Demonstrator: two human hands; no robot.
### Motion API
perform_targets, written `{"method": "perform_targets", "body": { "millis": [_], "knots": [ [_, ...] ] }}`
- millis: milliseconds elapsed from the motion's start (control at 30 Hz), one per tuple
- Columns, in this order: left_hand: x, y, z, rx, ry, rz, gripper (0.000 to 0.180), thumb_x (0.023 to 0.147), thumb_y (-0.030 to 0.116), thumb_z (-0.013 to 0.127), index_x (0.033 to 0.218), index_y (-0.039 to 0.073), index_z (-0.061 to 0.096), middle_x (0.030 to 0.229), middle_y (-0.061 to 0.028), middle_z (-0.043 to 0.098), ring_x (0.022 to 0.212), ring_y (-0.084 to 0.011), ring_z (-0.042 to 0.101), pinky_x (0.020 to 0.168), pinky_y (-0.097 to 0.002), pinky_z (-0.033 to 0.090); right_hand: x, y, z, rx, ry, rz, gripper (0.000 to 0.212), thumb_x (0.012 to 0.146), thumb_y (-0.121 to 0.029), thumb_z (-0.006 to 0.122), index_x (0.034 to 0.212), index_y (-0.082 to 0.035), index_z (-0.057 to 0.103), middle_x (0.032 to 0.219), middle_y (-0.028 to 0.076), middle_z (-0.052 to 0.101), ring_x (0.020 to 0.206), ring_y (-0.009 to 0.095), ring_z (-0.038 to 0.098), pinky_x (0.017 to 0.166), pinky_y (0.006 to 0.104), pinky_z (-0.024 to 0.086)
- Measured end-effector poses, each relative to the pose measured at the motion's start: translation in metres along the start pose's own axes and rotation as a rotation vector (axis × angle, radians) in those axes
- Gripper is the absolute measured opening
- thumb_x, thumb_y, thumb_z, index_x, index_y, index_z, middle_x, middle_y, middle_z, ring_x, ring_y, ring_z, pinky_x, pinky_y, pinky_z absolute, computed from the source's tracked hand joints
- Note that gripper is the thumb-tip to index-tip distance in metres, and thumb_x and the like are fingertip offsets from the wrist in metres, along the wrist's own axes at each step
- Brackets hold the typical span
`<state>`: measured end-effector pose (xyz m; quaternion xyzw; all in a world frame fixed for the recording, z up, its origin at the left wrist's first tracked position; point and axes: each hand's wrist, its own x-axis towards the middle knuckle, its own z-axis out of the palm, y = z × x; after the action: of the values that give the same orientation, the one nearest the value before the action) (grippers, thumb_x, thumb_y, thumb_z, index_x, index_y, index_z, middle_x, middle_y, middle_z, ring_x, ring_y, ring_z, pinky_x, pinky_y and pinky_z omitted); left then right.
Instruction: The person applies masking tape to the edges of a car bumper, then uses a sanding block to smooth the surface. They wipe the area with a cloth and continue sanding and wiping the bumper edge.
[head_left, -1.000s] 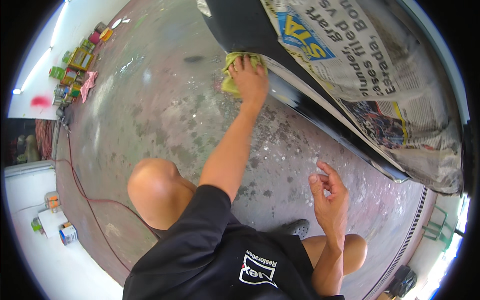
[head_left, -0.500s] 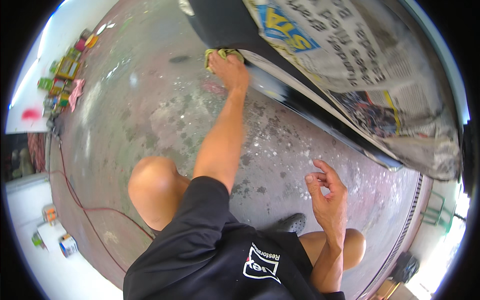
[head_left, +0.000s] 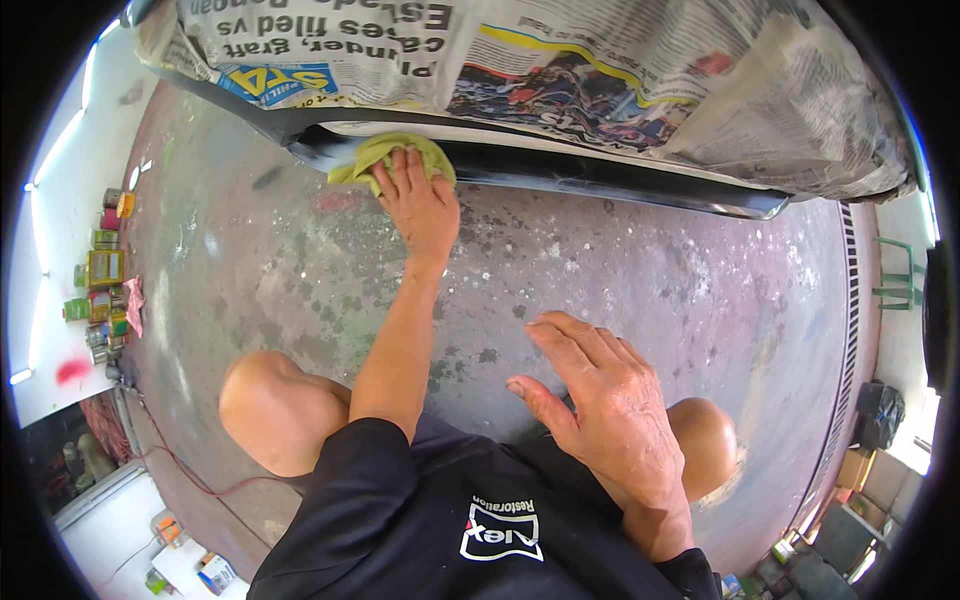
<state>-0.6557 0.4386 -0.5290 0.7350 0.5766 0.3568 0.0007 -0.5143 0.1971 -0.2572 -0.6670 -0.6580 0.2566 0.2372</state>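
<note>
My left hand reaches forward and presses a yellow-green cloth against a glossy black car sill, close to its left end. Its fingers are stretched out on top of the cloth, and the bunched folds stick out on both sides. A whitish haze shows on the sill to the left of the cloth. My right hand hovers in front of my body near my right knee. Its thumb stands apart from the fingers, and nothing is in it.
Newspaper sheets cover the bodywork above the sill. Paint cans and a pink rag line the left wall. A red hose crosses the stained floor. A drain grate and a green chair are at the right.
My view has turned, and the sill now runs more level across it. My left hand and the cloth have moved rightward along the sill. My right hand has risen, its curled fingers now straighter.
</note>
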Motion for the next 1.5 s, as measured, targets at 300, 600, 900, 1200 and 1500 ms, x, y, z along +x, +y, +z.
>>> {"method": "perform_targets", "body": {
  "millis": [300, 600, 900, 1200, 1500],
  "knots": [
    [0.059, -0.083, -0.016, 0.054, 0.13, 0.157, 0.043, 0.099, 0.022, 0.054, 0.136, 0.0, 0.061, 0.142, -0.0239, 0.063, 0.141, -0.05, 0.048, 0.124, -0.0616, 0.031, -0.02, 0.029, -0.012, -0.135, 0.058, 0.03, 0.046, 0.089, -0.025, 0.083, 0.126, -0.002, 0.068, 0.129, 0.016, 0.071, 0.108, 0.035, 0.071, 0.092, 0.0451, 0.058],
    [-0.009, 0.041, 0.019, -0.008, 0.046, 0.158, 0.046, 0.1, 0.021, 0.055, 0.141, 0.002, 0.06, 0.148, -0.0202, 0.059, 0.145, -0.0478, 0.045, 0.122, -0.0624, 0.031, -0.021, 0.025, -0.021, -0.052, 0.028, 0.016, 0.048, 0.088, -0.025, 0.084, 0.127, -0.001, 0.07, 0.129, 0.014, 0.071, 0.107, 0.035, 0.071, 0.094, 0.0451, 0.057],
    [-0.052, 0.163, 0.062, -0.102, -0.075, 0.254, 0.052, 0.098, 0.023, 0.062, 0.148, 0.007, 0.056, 0.15, -0.0137, 0.059, 0.147, -0.0401, 0.046, 0.125, -0.0649, 0.024, -0.04, 0.04, -0.025, -0.044, 0.056, 0.067, 0.047, 0.088, -0.026, 0.084, 0.126, -0.003, 0.069, 0.128, 0.012, 0.07, 0.108, 0.033, 0.071, 0.092, 0.0441, 0.058],
    [-0.061, 0.248, 0.089, -0.251, -0.351, 0.596, 0.053, 0.102, 0.018, 0.058, 0.152, 0.004, 0.054, 0.156, -0.0186, 0.057, 0.149, -0.0366, 0.05, 0.128, -0.0676, 0.024, -0.04, 0.043, -0.022, -0.028, 0.057, 0.073, 0.046, 0.09, -0.026, 0.082, 0.127, -0.004, 0.069, 0.127, 0.014, 0.07, 0.109, 0.033, 0.071, 0.095, 0.0444, 0.057],
    [-0.013, 0.113, 0.052, 0.109, -0.205, 0.889, 0.065, 0.093, 0.031, 0.069, 0.154, 0.011, 0.057, 0.155, -0.0059, 0.059, 0.134, -0.0331, 0.054, 0.11, -0.0522, 0.042, -0.057, 0.041, -0.027, -0.063, 0.094, -0.014, 0.046, 0.09, -0.027, 0.074, 0.126, -0.001, 0.068, 0.124, 0.016, 0.067, 0.104, 0.027, 0.068, 0.09, 0.0384, 0.054]
  ]
}}
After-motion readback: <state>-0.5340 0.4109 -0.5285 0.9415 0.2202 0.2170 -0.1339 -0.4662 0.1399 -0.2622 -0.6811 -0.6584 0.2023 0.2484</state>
